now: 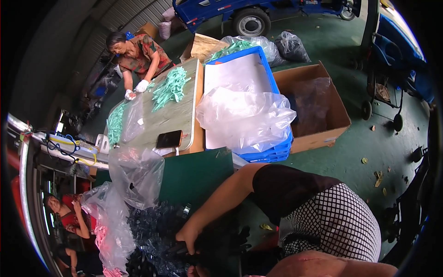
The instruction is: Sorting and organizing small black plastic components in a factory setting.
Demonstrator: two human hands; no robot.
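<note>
A person works by hand at a mound of dark blue strips (154, 231) at the lower center-left of the frame. The right hand (188, 234) reaches down to the mound's right edge with its fingers bent; whether they grip a piece cannot be told. The left hand (198, 271) shows only in part at the lower edge, so its hold cannot be told either.

A clear plastic bag (113, 217) with pink strips (99, 235) sits just left of the mound, and a second clear bag (136, 177) is above it, beside a dark green surface (198, 173).

At the upper left, a co-worker in a patterned top (143, 53) and white gloves (141, 86) leans over a gray-topped desk (182, 122). The desk bears a heap of mint-green strips (170, 90) and, near its lower edge, a dark-screened phone (169, 139).

Stacked blue trays (266, 64) stand to the right of the desk, partly covered by crumpled clear plastic (244, 117), next to an open cardboard box (318, 142). A blue vehicle (221, 13) fills the top of the frame. Another person in red (69, 207) appears at the lower left.
</note>
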